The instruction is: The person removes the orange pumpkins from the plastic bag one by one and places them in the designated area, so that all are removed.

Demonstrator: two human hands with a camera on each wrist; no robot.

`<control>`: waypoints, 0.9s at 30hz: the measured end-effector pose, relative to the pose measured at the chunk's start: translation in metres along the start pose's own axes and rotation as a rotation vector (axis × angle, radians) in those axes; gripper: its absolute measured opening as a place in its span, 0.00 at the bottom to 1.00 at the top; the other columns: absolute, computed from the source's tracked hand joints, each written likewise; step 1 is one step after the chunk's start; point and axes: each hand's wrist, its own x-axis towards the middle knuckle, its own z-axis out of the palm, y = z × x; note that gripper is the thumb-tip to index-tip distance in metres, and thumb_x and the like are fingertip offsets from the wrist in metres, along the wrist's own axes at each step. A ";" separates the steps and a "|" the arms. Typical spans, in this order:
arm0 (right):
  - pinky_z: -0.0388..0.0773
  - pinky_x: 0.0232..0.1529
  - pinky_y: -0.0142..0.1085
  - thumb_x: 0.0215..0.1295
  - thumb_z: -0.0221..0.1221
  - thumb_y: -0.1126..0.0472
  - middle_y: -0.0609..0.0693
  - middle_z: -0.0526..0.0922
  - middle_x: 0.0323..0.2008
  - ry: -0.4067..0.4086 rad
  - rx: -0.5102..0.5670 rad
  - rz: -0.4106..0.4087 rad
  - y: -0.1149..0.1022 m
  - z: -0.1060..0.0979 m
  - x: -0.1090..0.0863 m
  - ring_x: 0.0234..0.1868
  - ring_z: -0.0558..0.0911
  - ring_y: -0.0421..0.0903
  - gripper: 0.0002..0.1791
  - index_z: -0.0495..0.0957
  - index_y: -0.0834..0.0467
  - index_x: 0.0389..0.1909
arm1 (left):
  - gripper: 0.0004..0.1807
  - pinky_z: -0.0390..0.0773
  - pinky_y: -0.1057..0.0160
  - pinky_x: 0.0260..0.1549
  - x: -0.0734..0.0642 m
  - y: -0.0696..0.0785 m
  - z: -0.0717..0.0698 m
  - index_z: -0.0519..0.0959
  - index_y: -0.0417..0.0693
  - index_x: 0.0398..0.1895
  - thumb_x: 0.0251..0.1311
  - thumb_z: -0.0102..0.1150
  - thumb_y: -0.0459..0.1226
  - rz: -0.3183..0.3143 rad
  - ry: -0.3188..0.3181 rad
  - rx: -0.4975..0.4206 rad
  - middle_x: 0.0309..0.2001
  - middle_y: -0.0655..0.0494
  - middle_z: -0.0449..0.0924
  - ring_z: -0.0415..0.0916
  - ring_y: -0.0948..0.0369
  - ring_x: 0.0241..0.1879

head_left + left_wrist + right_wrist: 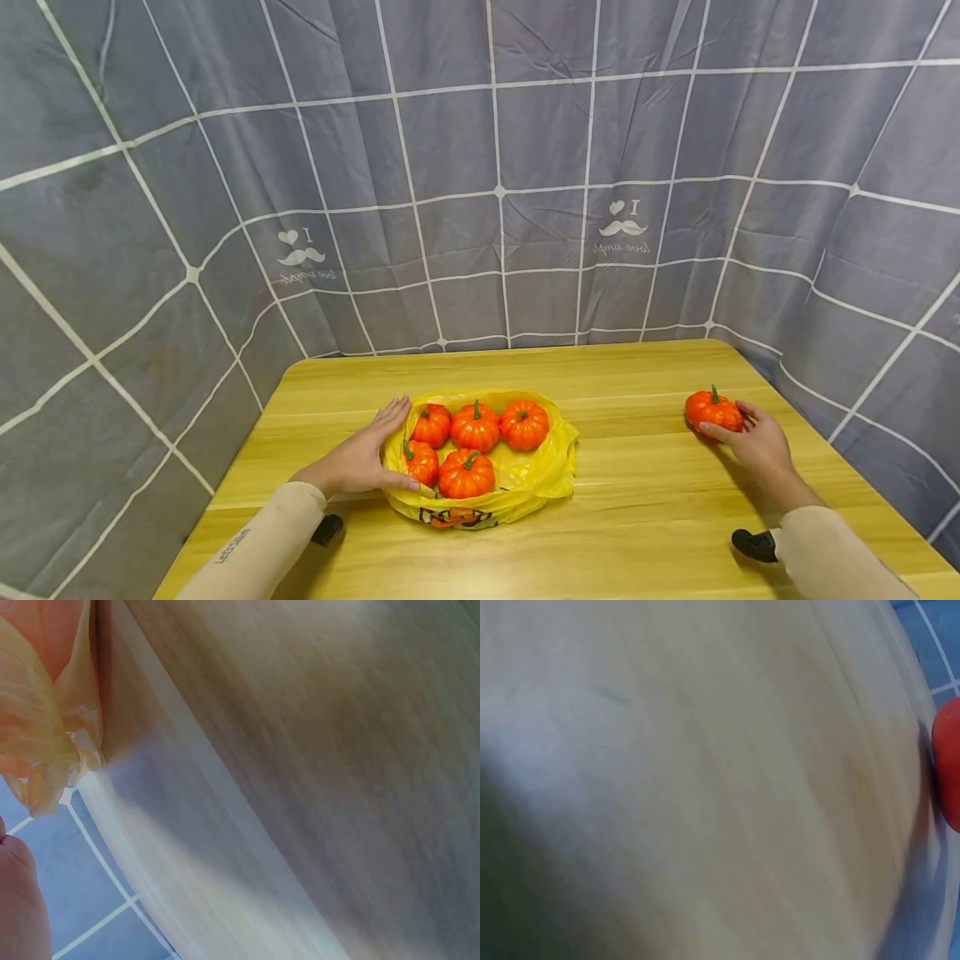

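Note:
An opened yellow plastic bag (558,454) lies on the table with its rim spread wide. Several small orange pumpkins (475,428) with green stems sit inside it. My left hand (362,460) rests along the bag's left side, fingers extended at the far left rim and thumb over the near rim. In the left wrist view, part of the bag (45,712) shows at upper left. Far to the right, my right hand (763,450) grips another orange pumpkin (711,412) from its right side, thumb in front. That pumpkin (949,765) enters the right wrist view at its edge.
The wooden table (630,500) has rounded far corners. A grey curtain (540,225) with white grid lines hangs behind and along both sides. Black wrist devices (754,546) poke out beneath the sleeves.

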 end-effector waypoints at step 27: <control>0.53 0.64 0.72 0.57 0.74 0.48 0.74 0.51 0.74 0.108 -0.091 -0.349 -0.042 -0.020 -0.001 0.71 0.53 0.77 0.58 0.49 0.64 0.79 | 0.72 0.42 0.40 0.72 0.001 -0.003 0.000 0.45 0.42 0.81 0.42 0.74 0.66 0.022 -0.008 0.006 0.81 0.50 0.34 0.32 0.47 0.78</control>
